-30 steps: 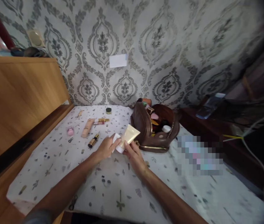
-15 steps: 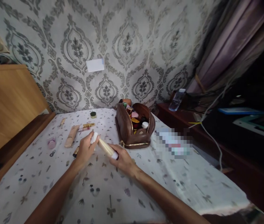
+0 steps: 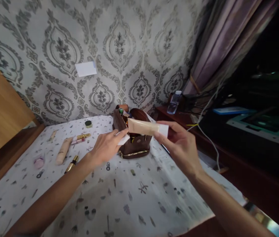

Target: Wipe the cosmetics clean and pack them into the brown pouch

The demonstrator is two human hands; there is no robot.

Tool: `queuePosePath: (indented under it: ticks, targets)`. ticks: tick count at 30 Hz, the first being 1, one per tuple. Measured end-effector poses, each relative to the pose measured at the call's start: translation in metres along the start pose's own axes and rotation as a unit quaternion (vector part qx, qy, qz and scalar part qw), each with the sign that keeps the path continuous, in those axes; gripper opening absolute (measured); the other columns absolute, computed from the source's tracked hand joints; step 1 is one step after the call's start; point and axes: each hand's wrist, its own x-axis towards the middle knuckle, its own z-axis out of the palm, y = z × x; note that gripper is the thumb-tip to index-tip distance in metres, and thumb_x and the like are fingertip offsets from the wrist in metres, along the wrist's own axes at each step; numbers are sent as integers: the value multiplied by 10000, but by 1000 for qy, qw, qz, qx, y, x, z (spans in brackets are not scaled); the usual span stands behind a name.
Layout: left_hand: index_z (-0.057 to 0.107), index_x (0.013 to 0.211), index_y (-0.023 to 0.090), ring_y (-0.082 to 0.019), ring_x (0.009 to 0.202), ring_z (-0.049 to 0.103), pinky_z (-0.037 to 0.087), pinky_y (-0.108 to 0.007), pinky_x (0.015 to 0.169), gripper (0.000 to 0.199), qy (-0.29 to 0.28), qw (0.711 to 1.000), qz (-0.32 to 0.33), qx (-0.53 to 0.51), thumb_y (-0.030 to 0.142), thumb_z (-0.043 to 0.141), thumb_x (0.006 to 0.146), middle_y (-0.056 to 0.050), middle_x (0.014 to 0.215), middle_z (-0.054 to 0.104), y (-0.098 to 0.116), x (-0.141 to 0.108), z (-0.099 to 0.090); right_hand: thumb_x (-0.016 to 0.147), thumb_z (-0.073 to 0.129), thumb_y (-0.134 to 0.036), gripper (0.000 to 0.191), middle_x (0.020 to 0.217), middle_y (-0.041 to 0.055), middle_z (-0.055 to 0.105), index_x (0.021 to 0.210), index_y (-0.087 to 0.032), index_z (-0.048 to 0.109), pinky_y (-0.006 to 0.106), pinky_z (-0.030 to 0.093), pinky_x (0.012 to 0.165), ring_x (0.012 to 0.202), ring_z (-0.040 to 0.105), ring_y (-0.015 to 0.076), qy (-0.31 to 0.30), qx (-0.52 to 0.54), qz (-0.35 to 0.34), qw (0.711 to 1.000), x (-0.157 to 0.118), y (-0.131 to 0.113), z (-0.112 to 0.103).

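My right hand (image 3: 182, 148) is closed around the white cap end of a beige cosmetic tube (image 3: 141, 127), raised almost level in front of the bag. A small white tissue-like piece (image 3: 124, 140) shows under the fingers of my left hand (image 3: 107, 146), which grips it just below the tube's flat end. Behind both hands, the open brown leather makeup bag (image 3: 136, 149) stands with several items inside, partly covered by the tube.
Left on the patterned cloth (image 3: 119, 204) lie a peach tube (image 3: 63, 151), a black-and-gold lipstick (image 3: 72, 164), a gold tube (image 3: 83, 136), a pink pot (image 3: 39, 162) and a dark-lidded jar (image 3: 88, 124). A water bottle (image 3: 174, 102) and white cable (image 3: 214, 141) are to the right.
My right hand has carried the beige tube up and right, in front of the bag. My left hand has followed to the right with the white piece. The view has turned rightward.
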Motion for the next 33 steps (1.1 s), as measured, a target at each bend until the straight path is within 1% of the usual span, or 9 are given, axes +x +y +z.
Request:
queuePosePath:
  ticks: [3, 6, 8, 12, 16, 20, 24, 27, 33]
  targets:
    - [399, 1472, 293, -253, 831, 687, 502, -320, 677, 596, -86, 992, -5, 90, 171, 528, 903, -82, 1084, 672, 8, 22, -8, 771, 749, -435, 378, 1032, 68, 701, 1064, -220, 645, 344, 559, 740, 870, 676, 216, -7, -55, -68, 996, 26, 4, -7]
    - [426, 1435, 258, -256, 850, 690, 512, -320, 675, 553, -115, 990, -8, 83, 140, 491, 898, -86, 1116, 668, 4, 26, -2, 791, 718, -402, 368, 997, 56, 702, 1092, -218, 616, 333, 546, 716, 853, 672, 216, -41, -103, -98, 989, 45, 15, -6]
    - [412, 1428, 240, -253, 877, 689, 517, -310, 666, 570, -97, 994, 0, 56, 116, 472, 876, -91, 1151, 660, -2, 23, 8, 786, 720, -370, 360, 944, 38, 696, 1084, -215, 591, 317, 534, 694, 810, 661, 203, -70, -125, -100, 985, 55, 22, -4]
    - [389, 1420, 228, -217, 866, 684, 526, -289, 669, 552, -13, 999, 33, -8, 110, 402, 882, -87, 1138, 663, -15, 16, 31, 789, 711, -328, 303, 856, 16, 670, 1025, -202, 568, 290, 507, 671, 753, 623, 175, -127, -141, -88, 978, 75, 28, -2]
    - [396, 1410, 231, -195, 869, 673, 526, -262, 675, 521, 51, 996, 64, -47, 104, 337, 909, -73, 1046, 669, -20, 14, 43, 769, 737, -362, 298, 799, 10, 643, 968, -199, 585, 272, 477, 631, 742, 590, 172, -127, -150, -86, 977, 90, 27, -6]
    - [403, 1425, 220, -179, 845, 666, 527, -251, 694, 493, 67, 993, 73, -68, 130, 339, 944, -73, 1021, 661, -21, 14, 48, 776, 726, -353, 270, 764, -10, 612, 958, -203, 594, 254, 443, 617, 719, 572, 154, -119, -145, -84, 979, 96, 26, -10]
    - [429, 1412, 219, -158, 794, 665, 520, -230, 684, 416, 84, 991, 74, -75, 211, 345, 1005, -67, 986, 668, -20, 15, 50, 791, 689, -312, 210, 758, -43, 606, 946, -203, 598, 222, 404, 608, 664, 545, 112, -182, -139, -93, 969, 98, 31, -5]
    - [453, 1397, 213, -151, 804, 670, 526, -228, 712, 393, 87, 991, 66, -73, 232, 332, 1023, -62, 971, 674, -19, 16, 50, 783, 671, -232, 179, 735, -60, 593, 950, -205, 614, 208, 361, 600, 630, 518, 92, -222, -153, -108, 957, 100, 36, 3]
    - [484, 1388, 216, -157, 818, 671, 539, -243, 736, 397, 80, 993, 48, -72, 258, 328, 1025, -63, 964, 680, -17, 16, 49, 752, 655, -140, 199, 751, -37, 600, 943, -189, 622, 220, 328, 621, 688, 526, 120, -262, -231, -121, 929, 108, 41, 23]
